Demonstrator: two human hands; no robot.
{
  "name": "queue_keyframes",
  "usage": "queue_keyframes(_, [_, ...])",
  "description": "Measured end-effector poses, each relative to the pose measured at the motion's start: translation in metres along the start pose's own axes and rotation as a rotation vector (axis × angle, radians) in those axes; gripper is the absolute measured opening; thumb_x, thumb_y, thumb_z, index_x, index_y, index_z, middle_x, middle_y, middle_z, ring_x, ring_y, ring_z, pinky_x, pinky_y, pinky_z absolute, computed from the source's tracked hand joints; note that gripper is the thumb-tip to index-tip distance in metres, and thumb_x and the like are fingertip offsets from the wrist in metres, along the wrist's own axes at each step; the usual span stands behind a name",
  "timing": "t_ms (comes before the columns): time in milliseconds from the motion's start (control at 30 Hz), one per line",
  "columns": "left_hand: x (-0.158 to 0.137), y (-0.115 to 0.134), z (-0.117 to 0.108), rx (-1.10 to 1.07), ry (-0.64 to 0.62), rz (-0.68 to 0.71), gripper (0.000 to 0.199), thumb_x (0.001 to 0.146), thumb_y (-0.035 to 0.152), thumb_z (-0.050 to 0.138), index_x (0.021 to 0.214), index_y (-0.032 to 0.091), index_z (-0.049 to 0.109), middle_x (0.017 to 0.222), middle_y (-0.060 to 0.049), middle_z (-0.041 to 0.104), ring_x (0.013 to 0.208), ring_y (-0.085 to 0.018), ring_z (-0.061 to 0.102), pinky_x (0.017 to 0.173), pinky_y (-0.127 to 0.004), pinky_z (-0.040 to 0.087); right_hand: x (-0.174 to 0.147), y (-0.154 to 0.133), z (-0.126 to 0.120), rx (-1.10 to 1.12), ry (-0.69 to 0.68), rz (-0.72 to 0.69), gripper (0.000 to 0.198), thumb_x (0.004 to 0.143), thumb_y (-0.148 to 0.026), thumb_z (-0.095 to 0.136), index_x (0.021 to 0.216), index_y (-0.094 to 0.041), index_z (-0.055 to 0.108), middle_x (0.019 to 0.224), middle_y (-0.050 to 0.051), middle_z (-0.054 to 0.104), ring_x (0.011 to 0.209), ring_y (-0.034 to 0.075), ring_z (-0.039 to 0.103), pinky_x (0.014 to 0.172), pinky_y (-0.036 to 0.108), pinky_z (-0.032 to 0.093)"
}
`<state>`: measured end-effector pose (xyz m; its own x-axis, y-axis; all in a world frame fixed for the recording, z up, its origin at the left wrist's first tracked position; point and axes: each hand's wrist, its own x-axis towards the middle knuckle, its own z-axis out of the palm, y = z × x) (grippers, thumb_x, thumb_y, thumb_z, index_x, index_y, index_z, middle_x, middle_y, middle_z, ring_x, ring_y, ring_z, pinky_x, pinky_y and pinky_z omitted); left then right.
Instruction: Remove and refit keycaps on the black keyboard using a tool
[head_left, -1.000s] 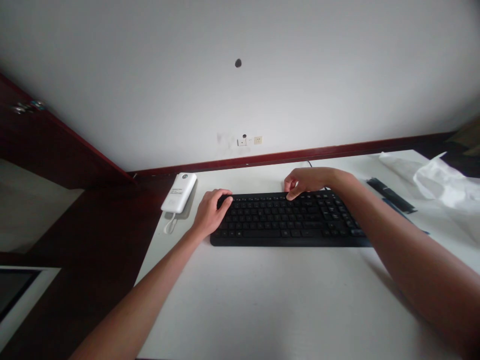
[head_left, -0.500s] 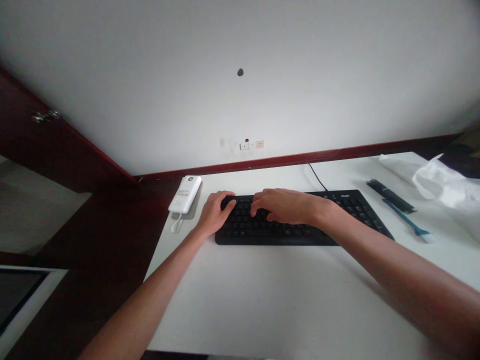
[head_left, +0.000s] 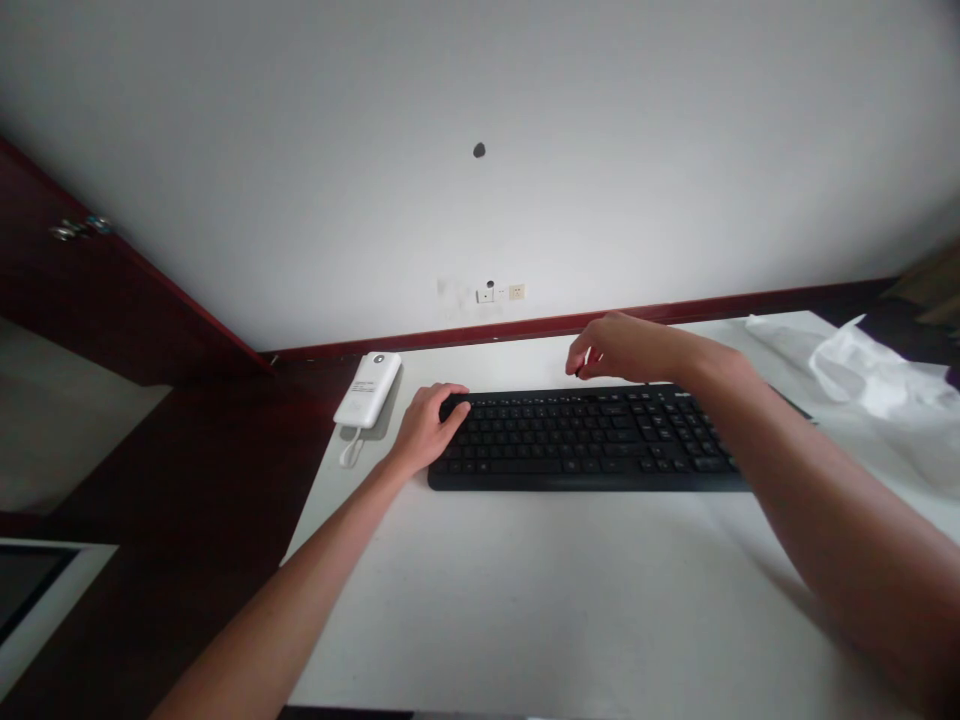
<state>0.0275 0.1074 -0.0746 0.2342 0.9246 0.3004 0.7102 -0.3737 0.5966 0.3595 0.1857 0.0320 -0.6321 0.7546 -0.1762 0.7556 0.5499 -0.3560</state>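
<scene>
A black keyboard lies flat on the white table. My left hand grips its left end, thumb on the top face and fingers over the back corner. Just behind the keyboard's rear edge, my right hand hovers with its fingertips pinched together. A small black piece shows at those fingertips, too small to name for sure. My right forearm hides part of the keyboard's number pad and most of the dark strip lying to the right.
A white power bank with a short looped cable lies at the table's left edge. Crumpled white plastic lies at the back right. Beyond the table stands a wall with sockets; a dark red door is at left.
My right hand has risen off the keys and moved back and right, past the keyboard's rear edge, fingertips pinched. The blue tool is now hidden by my forearm. My left hand stays put.
</scene>
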Motion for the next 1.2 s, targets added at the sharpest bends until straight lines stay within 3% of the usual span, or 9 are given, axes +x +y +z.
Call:
queue_keyframes(133, [0.0, -0.002, 0.0, -0.005, -0.001, 0.004, 0.021, 0.1, 0.035, 0.056, 0.116, 0.026, 0.067, 0.119, -0.004, 0.072, 0.113, -0.026, 0.062, 0.104, -0.045, 0.047, -0.001, 0.01, 0.001, 0.042, -0.087, 0.053, 0.022, 0.079, -0.015, 0.07, 0.096, -0.022, 0.082, 0.095, 0.005, 0.082, 0.087, 0.024, 0.077, 0.075, 0.033, 0.059])
queue_keyframes(300, [-0.001, -0.003, 0.0, 0.002, -0.009, -0.002, 0.022, 0.1, 0.033, 0.057, 0.118, 0.026, 0.067, 0.121, -0.004, 0.072, 0.115, -0.026, 0.062, 0.106, -0.045, 0.047, -0.001, -0.004, 0.007, 0.034, -0.184, 0.102, 0.028, 0.073, -0.004, 0.067, 0.092, -0.02, 0.081, 0.091, 0.005, 0.082, 0.085, 0.023, 0.077, 0.072, 0.029, 0.057])
queue_keyframes(700, [-0.001, -0.002, 0.0, 0.012, -0.016, -0.006, 0.023, 0.1, 0.033, 0.056, 0.119, 0.025, 0.067, 0.121, -0.003, 0.072, 0.115, -0.025, 0.062, 0.106, -0.044, 0.047, 0.001, -0.022, 0.01, -0.091, -0.115, 0.234, 0.018, 0.073, -0.006, 0.066, 0.079, -0.018, 0.078, 0.082, 0.007, 0.079, 0.078, 0.025, 0.073, 0.069, 0.031, 0.05])
queue_keyframes(967, [-0.001, -0.002, 0.0, 0.015, -0.017, 0.002, 0.023, 0.1, 0.034, 0.055, 0.118, 0.025, 0.067, 0.122, -0.003, 0.072, 0.116, -0.025, 0.062, 0.107, -0.044, 0.047, 0.001, -0.024, 0.01, -0.077, -0.169, 0.239, 0.029, 0.069, 0.002, 0.064, 0.083, -0.018, 0.078, 0.085, 0.005, 0.08, 0.081, 0.023, 0.074, 0.075, 0.029, 0.051])
queue_keyframes(1200, [-0.001, -0.002, -0.001, 0.013, -0.015, 0.0, 0.023, 0.1, 0.035, 0.055, 0.118, 0.026, 0.067, 0.122, -0.003, 0.071, 0.116, -0.024, 0.062, 0.107, -0.044, 0.047, 0.003, -0.016, 0.012, -0.041, -0.169, 0.208, 0.025, 0.072, 0.0, 0.068, 0.084, -0.018, 0.079, 0.083, 0.005, 0.079, 0.078, 0.023, 0.073, 0.072, 0.03, 0.051])
